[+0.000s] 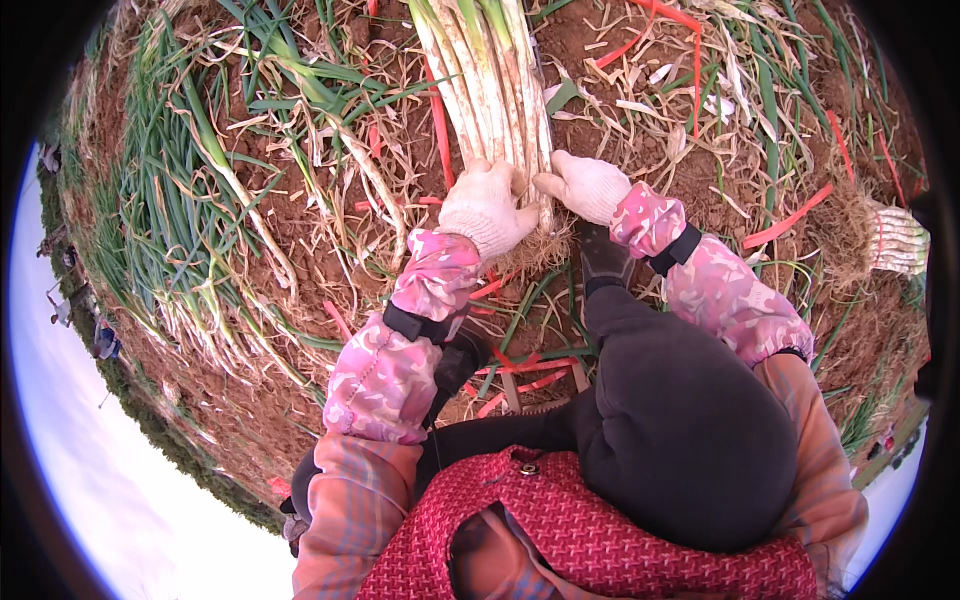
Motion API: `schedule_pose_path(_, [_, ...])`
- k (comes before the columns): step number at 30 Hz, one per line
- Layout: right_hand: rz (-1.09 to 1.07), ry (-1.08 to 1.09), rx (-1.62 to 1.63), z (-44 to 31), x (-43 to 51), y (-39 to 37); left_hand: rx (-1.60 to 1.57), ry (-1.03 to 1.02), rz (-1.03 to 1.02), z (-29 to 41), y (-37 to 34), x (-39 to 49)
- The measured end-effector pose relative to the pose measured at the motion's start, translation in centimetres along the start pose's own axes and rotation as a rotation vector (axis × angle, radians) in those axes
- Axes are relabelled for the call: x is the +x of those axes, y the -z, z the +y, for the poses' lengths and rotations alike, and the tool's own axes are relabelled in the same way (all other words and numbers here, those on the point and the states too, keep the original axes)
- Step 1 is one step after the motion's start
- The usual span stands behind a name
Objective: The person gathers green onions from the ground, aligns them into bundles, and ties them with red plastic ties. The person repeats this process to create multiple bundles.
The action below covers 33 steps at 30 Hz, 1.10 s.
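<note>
A bundle of long white-stemmed green onions point(495, 97) lies on the soil in front of me, its roots towards my feet and its green ends running out at the top edge. My left hand point(486, 208), in a white knit glove, lies over the stems near the roots, fingers curled on them. On the bundle's right side, my right hand point(586, 186), gloved alike, touches the outermost stems with thumb and fingertips near the root end. Whether its fingers grip a stem cannot be made out. Thin brown roots point(536, 251) show below both hands.
Many loose green onions point(172, 202) lie at the left. A tied bundle point(898, 238) with bushy roots is at the far right. Red plastic strips point(787, 219) and dry leaves litter the brown soil. My shoes stand close behind the roots. Distant people are at the far left.
</note>
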State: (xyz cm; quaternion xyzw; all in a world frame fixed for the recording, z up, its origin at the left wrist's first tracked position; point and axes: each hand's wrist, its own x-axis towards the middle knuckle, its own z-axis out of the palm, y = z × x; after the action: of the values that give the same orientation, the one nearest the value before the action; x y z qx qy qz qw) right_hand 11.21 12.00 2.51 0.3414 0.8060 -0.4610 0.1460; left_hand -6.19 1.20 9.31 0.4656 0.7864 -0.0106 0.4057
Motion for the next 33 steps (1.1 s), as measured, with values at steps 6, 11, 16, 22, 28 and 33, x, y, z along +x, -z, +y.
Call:
schedule_pose_path(6, [-0.117, -0.109, 0.421, 1.2, -0.5, -0.8, -0.934, 0.187, -0.195, -1.0, 2.7, -1.8])
schedule_pose_path(11, [-0.060, -0.052, 0.351, 1.9, -0.2, -0.7, -0.075, -0.109, 0.090, 1.0, 0.9, -2.5])
schedule_pose_path(16, [0.109, -0.249, 0.609, 0.7, 0.6, 2.0, -0.012, -0.123, 0.141, 2.1, -1.0, -2.2])
schedule_pose_path(22, [0.304, 0.165, 0.425, -1.2, 3.2, 4.5, -0.137, -0.252, 0.231, 0.4, -1.6, -3.5])
schedule_pose_path(28, [0.175, 0.085, 0.212, -2.2, 4.3, 3.8, 0.054, -0.403, 0.509, -0.2, -5.4, -4.9])
schedule_pose_path(33, [0.131, 0.090, 0.167, -2.7, 5.6, 4.6, 0.147, -0.341, 0.416, 0.3, -6.3, -3.9])
